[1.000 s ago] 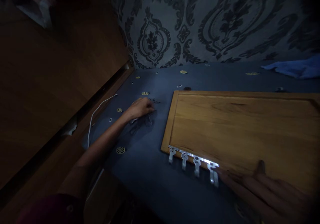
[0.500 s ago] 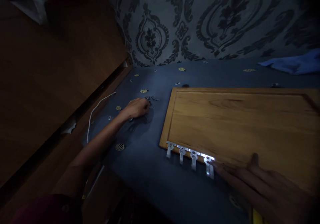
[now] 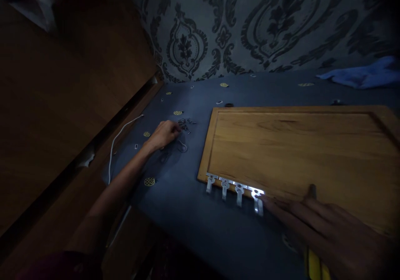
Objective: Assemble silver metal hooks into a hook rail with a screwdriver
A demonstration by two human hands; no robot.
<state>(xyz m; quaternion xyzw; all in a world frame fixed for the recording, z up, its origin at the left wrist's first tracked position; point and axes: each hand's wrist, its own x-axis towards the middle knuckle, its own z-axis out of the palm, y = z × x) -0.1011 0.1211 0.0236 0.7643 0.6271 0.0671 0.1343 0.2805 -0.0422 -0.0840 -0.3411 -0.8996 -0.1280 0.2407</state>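
A wooden panel lies flat on a blue surface, with a shiny metal hook strip along its near left edge. My right hand rests on the panel's near edge, fingers stretched toward the strip's right end, thumb up on the wood. My left hand reaches out to the left, fingers curled down over a small pile of dark metal bits; what its fingers hold is hidden.
A white cable runs beside a brown wooden furniture side at left. Small yellow mesh discs and tiny parts dot the surface. A blue cloth lies far right, against patterned wallpaper. Something yellow shows under my right hand.
My left hand has drawn slightly back from the pile of small parts. The view has shifted a little; my right hand stays on the panel's edge.
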